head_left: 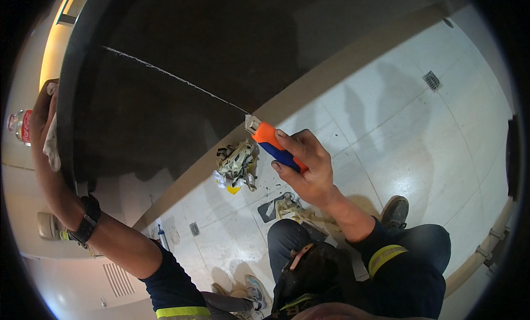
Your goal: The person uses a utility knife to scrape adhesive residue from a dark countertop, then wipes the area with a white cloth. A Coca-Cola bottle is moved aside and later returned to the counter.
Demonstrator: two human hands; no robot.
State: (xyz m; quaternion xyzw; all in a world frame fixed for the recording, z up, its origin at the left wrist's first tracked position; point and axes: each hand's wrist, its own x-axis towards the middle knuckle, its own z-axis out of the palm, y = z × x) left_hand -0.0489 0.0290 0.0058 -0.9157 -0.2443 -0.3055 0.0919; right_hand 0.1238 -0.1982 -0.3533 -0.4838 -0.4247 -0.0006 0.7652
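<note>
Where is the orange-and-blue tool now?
The tool is at the head view's centre, in the right hand, its tip at the lower end of the white line.

I see scraps (236, 164) on the floor (397, 138) by the panel (165, 115), knife (271, 144) at its right edge, bottle (25, 127) past its left.

Your orange-and-blue handled tool with a metal head (269, 136): in your right grip (310, 168), tilted up-left, tip at the seam's lower end | Your thin, ragged white seam (179, 78): slanting across the large, dark, flat panel (221, 38) | Your pale, limp, cloth-like piece (52, 146): hanging by the panel's left edge, at your left grip (46, 102)
</note>
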